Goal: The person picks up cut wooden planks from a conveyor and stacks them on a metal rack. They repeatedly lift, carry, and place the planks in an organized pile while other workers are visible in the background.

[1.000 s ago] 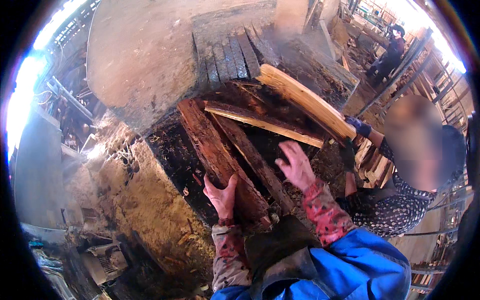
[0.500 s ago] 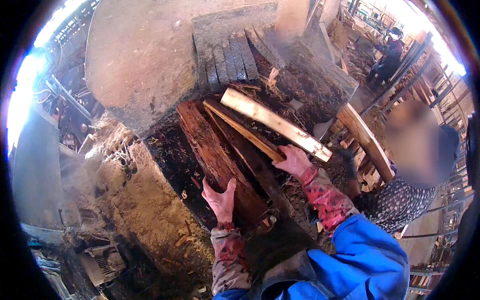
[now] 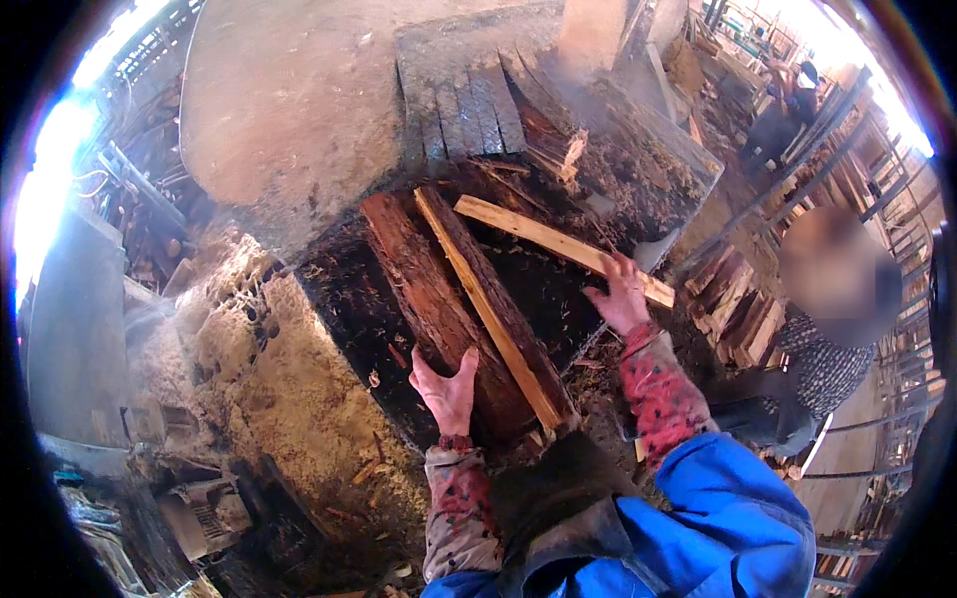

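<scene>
My left hand (image 3: 446, 391) lies at the near left edge of a rough reddish bark slab (image 3: 429, 299), thumb and fingers spread. Beside that slab, a second long piece of wood (image 3: 490, 317) shows a pale sawn edge and dark bark on its right. My right hand (image 3: 625, 297) is at a narrow pale board (image 3: 538, 233) that slants across the dark table. Its fingers touch the board near the right end, while the thumb stands apart from it. All these pieces lie on the black, debris-strewn tabletop (image 3: 538, 289).
Dark overlapping strips (image 3: 464, 120) hang from a large dusty panel (image 3: 289, 110) at the far side. Sawdust (image 3: 299, 369) is heaped left of the table. At right, a co-worker in a spotted sleeve (image 3: 827, 364) is near stacked wood pieces (image 3: 738, 309). Another person (image 3: 783, 125) stands farther back.
My right hand has left the sawn-edged piece and moved up and right to the pale board. That piece now lies closer along the bark slab. The board the co-worker held has gone from view.
</scene>
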